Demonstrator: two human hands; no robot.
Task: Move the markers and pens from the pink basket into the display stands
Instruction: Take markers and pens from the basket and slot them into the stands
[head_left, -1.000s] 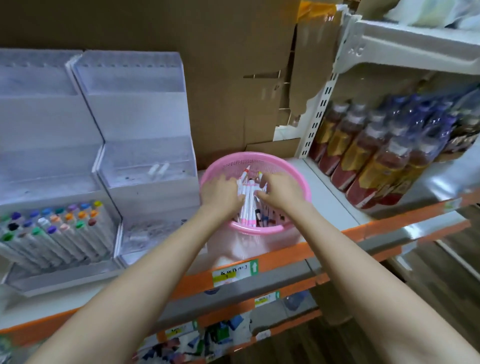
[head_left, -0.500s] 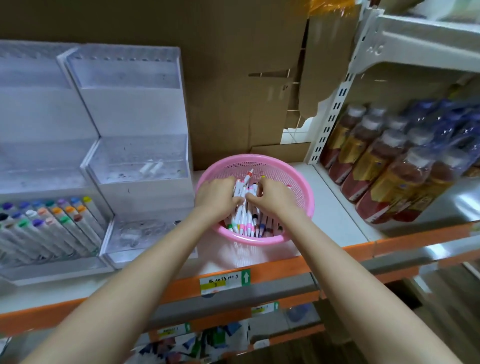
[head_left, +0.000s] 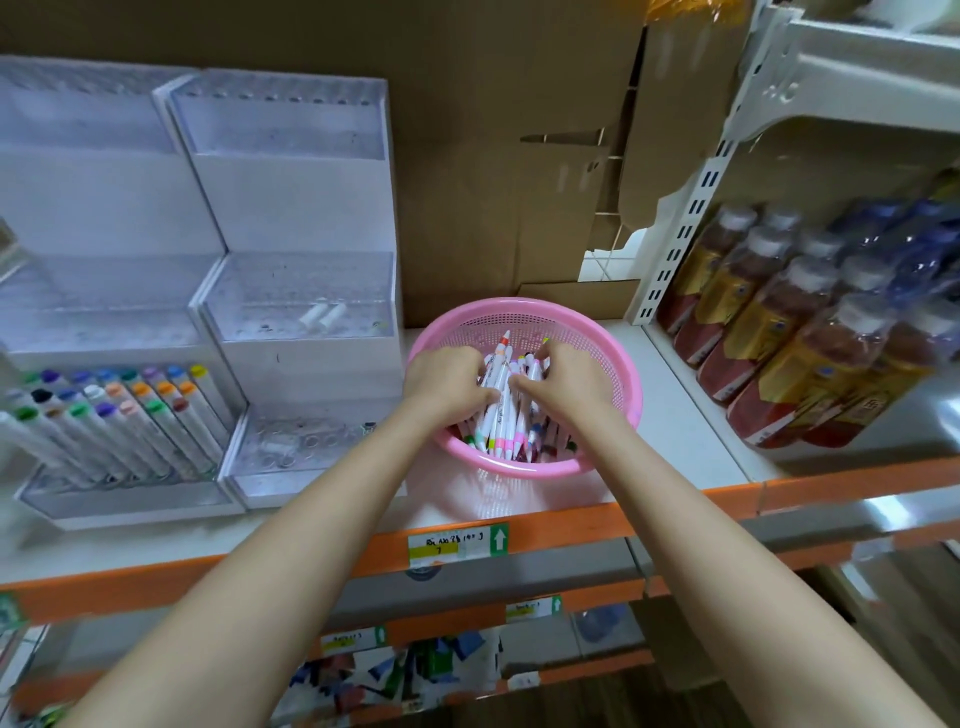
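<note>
The left hand (head_left: 447, 384) and right hand (head_left: 571, 387) each gripped 1 bundle of pens (head_left: 500, 415) in the basket (head_left: 626, 374); squaring their tips before lifting would have eased loading the stand (head_left: 306, 218).

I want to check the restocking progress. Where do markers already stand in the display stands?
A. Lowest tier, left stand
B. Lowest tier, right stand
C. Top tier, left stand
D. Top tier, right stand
A: the markers with coloured caps fill the lowest tier of the left display stand; the other named tiers hold none.
</note>
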